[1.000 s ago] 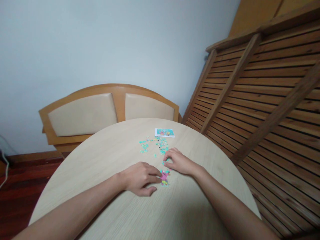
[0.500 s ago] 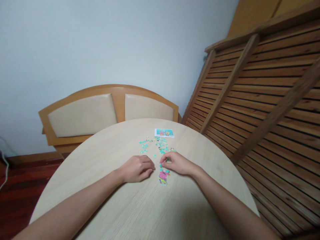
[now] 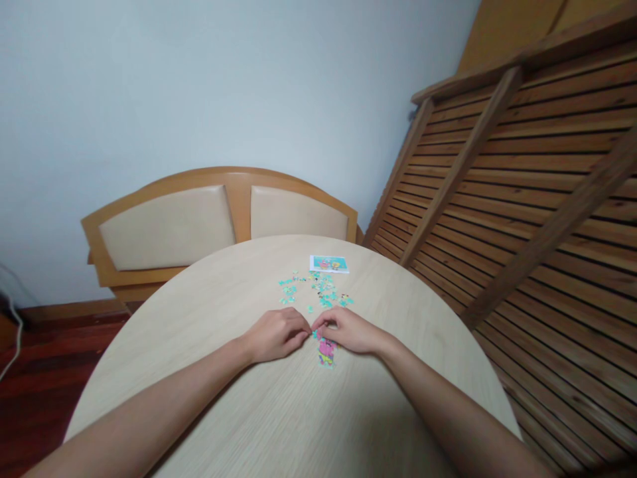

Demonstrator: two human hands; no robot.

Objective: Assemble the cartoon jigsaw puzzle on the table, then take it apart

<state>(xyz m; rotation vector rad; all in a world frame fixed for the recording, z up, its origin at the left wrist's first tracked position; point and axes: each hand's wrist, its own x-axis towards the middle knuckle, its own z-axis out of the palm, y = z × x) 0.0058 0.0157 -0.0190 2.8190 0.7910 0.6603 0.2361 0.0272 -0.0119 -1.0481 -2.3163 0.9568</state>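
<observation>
My left hand (image 3: 276, 335) and my right hand (image 3: 348, 330) rest on the round pale wood table (image 3: 279, 411) with their fingertips meeting. Both hands are curled. A small teal puzzle piece (image 3: 315, 334) shows right at the pinched fingertips of my right hand; my left fingertips touch the same spot. Just below them lies a small joined cluster of pink and teal pieces (image 3: 326, 351). Several loose teal pieces (image 3: 318, 291) are scattered beyond the hands. A small picture card (image 3: 329, 263) lies at the table's far edge.
A wooden bench back with two beige cushioned panels (image 3: 219, 219) stands behind the table against a pale wall. A slatted wooden frame (image 3: 522, 199) leans along the right side. Dark red floor (image 3: 44, 372) and a cable (image 3: 14, 332) show at left.
My left hand drew back from the pink cluster, closed, then moved up to meet my right hand. My right hand shifted left and nearer, closing its fingers at the cluster's top.
</observation>
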